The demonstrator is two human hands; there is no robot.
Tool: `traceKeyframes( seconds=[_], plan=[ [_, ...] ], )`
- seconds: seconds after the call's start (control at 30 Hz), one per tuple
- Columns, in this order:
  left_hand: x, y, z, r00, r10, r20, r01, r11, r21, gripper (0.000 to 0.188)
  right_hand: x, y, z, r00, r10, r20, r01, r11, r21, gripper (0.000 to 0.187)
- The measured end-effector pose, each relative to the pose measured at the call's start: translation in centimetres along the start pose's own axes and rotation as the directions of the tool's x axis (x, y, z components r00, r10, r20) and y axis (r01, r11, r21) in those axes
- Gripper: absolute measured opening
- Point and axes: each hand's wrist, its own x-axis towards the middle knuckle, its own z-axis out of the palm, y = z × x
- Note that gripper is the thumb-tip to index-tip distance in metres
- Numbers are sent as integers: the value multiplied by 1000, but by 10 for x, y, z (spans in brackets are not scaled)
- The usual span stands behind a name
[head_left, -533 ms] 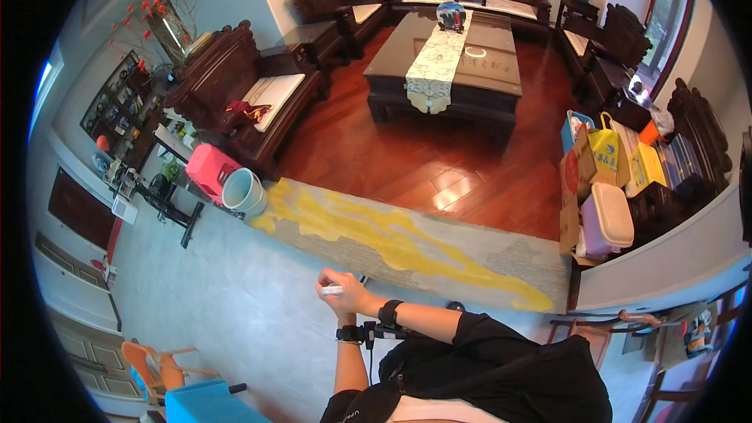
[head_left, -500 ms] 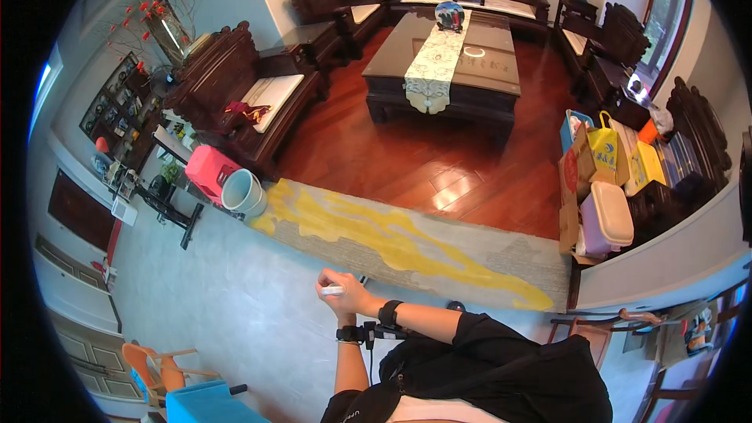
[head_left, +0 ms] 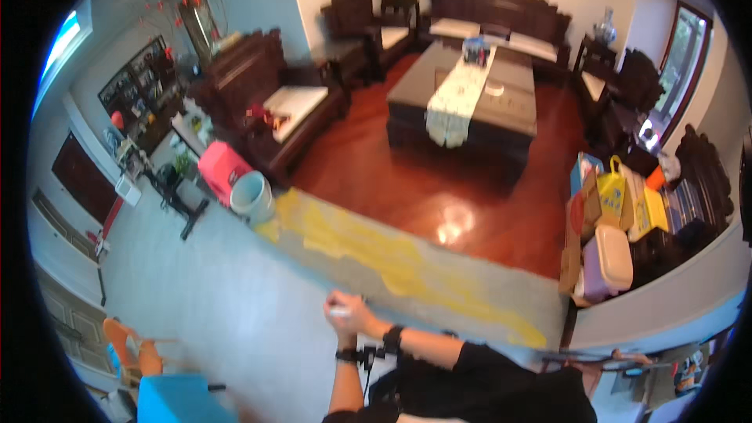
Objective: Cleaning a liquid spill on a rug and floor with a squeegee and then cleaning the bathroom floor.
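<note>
Both of my hands are brought together low in the middle of the head view, in front of my body. My right hand [head_left: 360, 316] is closed round a small white object [head_left: 339, 312], whose kind I cannot make out. Right below and against it is my left hand [head_left: 345, 338]; its fingers are mostly hidden behind the right hand. Each wrist wears a black band, and a dark cable hangs by the left one. Motion blurs the picture.
A grey and yellow rug [head_left: 376, 258] lies ahead. Beyond stand a dark wooden table [head_left: 407, 98] with a pale runner and a carved sofa [head_left: 501, 16]. At left are a light blue bucket [head_left: 251, 197] and pink stool [head_left: 223, 168]; at right, a lidded storage box [head_left: 609, 266].
The view has tilted and turned left, so the room's furniture sits further right and most of it lower. My hands stay together round the white object, slightly lower in the picture.
</note>
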Motion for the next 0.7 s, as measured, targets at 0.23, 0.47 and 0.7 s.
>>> traceKeyframes(
  seconds=[0.23,0.47,0.7],
  plan=[
    [7,-15,-25,994,-88,-65,94,990,102,36,-16,9,30,983,-51,173,52,999,1,16],
    [34,-17,-36,996,-82,-31,85,990,116,37,10,1,32,990,1,143,-3,1000,17,15],
    [38,-23,-59,998,-44,-46,50,990,133,37,21,6,49,989,-2,146,-7,998,59,14]
  ],
)
